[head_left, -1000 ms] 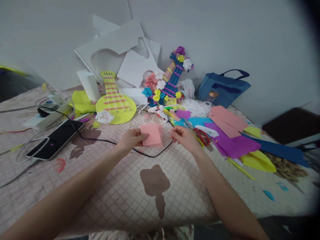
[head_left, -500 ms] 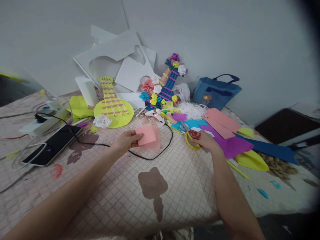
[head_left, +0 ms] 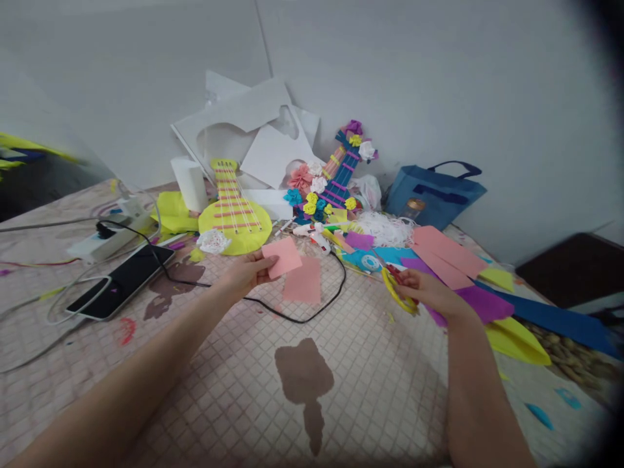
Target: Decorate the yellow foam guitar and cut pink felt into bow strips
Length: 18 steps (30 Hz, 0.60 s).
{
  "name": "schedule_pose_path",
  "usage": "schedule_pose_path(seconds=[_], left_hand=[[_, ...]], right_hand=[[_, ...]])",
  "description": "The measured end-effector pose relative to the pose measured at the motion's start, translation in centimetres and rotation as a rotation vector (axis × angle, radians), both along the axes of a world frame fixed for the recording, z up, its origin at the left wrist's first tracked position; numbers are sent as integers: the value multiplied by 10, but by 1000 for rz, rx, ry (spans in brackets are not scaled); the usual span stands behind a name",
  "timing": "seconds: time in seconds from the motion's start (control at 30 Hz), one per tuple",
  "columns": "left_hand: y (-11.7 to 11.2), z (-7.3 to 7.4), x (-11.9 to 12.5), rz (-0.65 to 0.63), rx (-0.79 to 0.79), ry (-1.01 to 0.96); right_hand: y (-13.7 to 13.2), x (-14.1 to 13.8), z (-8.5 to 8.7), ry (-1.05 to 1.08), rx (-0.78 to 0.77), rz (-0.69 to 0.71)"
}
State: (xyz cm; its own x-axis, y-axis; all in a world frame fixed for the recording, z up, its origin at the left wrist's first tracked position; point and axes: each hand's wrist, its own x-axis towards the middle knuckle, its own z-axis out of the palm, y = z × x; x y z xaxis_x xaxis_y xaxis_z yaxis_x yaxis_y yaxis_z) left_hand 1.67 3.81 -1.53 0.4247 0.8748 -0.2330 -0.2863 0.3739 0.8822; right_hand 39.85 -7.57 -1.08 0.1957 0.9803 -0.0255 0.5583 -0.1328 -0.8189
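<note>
Appearing uncut, a pink square (head_left: 283, 256) mid-frame is pinched by the left hand (head_left: 251, 271); fingers of the right hand (head_left: 429, 292) clamp scissors (head_left: 389, 287).

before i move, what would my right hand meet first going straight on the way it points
Past the scissors it holds, your right hand would probably meet the bright blue paper first, though depth is unclear and it might pass above.

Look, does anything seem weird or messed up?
Yes: the tablecloth has a dark brown patch in front of the pink paper, and another patch beside the black device. The checked pattern is missing there, so it looks stained or worn through; I can't tell which.
</note>
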Motion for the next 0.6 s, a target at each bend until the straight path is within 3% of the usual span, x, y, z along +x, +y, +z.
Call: schedule_pose_path(seconds=[0.13,0.3,0.47,0.6], left_hand=[[5,1,-5,21,23,-54],[9,2,-10,55,42,-77],[3,-3,-4,-10,42,-42],[-13,-5,8,-182,98,39]], right_hand=[[5,-60,12,357,45,237],[5,-144,-7,590,137,469],[2,-181,-32,682,187,322],[4,-184,-32,650,174,114]])
